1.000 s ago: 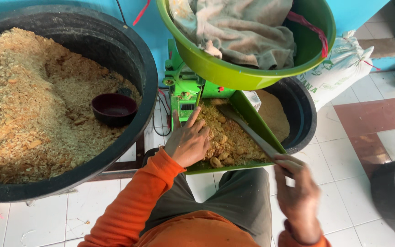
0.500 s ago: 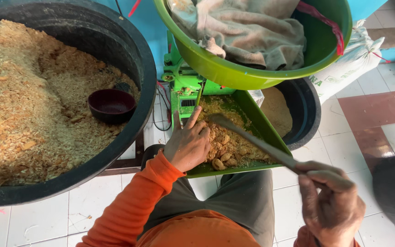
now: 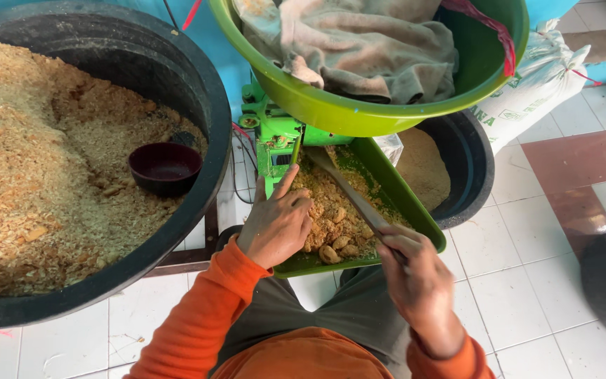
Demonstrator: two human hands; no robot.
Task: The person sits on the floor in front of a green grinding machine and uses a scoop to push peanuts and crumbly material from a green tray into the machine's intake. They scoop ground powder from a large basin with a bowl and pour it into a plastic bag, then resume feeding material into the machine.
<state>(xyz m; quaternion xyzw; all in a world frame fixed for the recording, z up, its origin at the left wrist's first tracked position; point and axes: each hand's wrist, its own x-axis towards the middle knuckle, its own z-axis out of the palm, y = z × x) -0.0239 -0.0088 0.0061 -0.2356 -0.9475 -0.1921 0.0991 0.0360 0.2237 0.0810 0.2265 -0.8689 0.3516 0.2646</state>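
- Brown crumbly lumps (image 3: 331, 217) fill the green metal chute tray (image 3: 415, 210).
- Left hand (image 3: 278, 224) lies on the lumps, fingers loosely curled, grasping nothing visible.
- Right hand (image 3: 415, 281) clenches a long flat stick (image 3: 348, 189).

A white woven sack (image 3: 538, 84) with green print lies behind the green basin (image 3: 359, 112).

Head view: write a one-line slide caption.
Left hand on crumbly mix in green tray; right hand holds stick.
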